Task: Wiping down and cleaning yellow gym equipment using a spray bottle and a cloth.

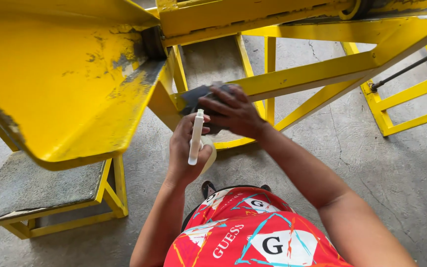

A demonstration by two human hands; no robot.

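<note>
While the big yellow steel chute point(65, 84) fills the space left of the diagonal brace point(302, 74), its paint scuffed to grey along the worn edges, my left hand point(186, 151) sits just below that brace, curled tight round a white plastic spray bottle point(195, 138). Its slim nozzle stands upright above my knuckles, and the pale rounded body is mostly hidden in my palm. Right of it, my right hand point(233, 111) lies spread, fingers flat, pressing a dark grey cloth point(196, 99) against the brace's lower end. The cloth looks soft and crumpled, bunched under my fingertips. Rough cracked concrete floor point(371, 163) lies beneath the brace.
</note>
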